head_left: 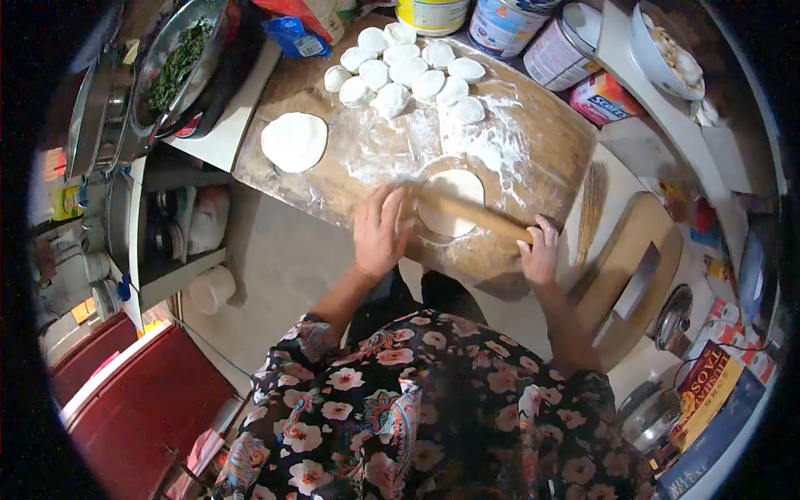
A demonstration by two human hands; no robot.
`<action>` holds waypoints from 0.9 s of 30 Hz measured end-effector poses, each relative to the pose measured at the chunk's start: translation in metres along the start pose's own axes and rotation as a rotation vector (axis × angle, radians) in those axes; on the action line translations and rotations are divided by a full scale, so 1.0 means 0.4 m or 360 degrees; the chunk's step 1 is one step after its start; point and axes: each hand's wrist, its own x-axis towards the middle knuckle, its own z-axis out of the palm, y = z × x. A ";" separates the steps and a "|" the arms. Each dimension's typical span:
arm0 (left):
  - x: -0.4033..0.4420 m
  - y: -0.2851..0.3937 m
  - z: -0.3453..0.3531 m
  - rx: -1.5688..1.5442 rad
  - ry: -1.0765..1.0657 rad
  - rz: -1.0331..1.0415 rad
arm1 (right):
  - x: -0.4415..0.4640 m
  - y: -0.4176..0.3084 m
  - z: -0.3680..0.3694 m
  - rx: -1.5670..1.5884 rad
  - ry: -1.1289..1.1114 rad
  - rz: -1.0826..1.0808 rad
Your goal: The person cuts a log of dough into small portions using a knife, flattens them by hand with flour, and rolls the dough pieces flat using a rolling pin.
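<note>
A wooden rolling pin (471, 211) lies slantwise across a flat round of dough (452, 187) near the front edge of the floured wooden board (358, 150). My left hand (383, 225) is closed on the pin's left end, its fingers covering that end. At the pin's right end my right hand (541, 252) is closed round the tip. A larger rolled sheet of dough (294, 142) lies at the board's left side. Several small white dough pieces (404, 69) sit in a cluster at the back of the board.
Behind the board stand a yellow tub (432, 15) and cans (504, 27). A pan of chopped greens (182, 67) is at the upper left. To the right lie a straw brush (592, 204) and a cleaver (637, 281) on a second board (658, 242).
</note>
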 end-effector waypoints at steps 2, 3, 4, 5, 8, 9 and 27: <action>0.073 0.024 0.025 -0.0538 -0.0163 -0.0397 | -0.010 -0.003 0.008 0.0024 0.0078 0.0099; 0.098 0.027 0.066 -0.0473 -0.0262 -0.0502 | -0.009 -0.017 0.012 0.0074 0.0145 0.0276; 0.119 0.029 0.106 -0.0406 -0.0362 -0.0606 | -0.008 -0.029 0.016 0.0124 0.0214 0.0454; 0.143 0.034 0.121 -0.0403 -0.0364 -0.0591 | -0.009 -0.034 0.029 0.0045 0.0245 0.0504; 0.191 0.046 0.154 -0.0178 -0.0508 -0.0624 | -0.017 -0.028 0.064 -0.0058 0.0416 0.0413; 0.193 0.046 0.163 -0.0212 -0.0469 -0.0566 | -0.020 -0.031 0.065 -0.0053 0.0420 0.0419; 0.168 -0.215 -0.004 -0.1359 -0.0131 -0.0819 | -0.006 -0.054 0.089 -0.0187 0.0453 0.0649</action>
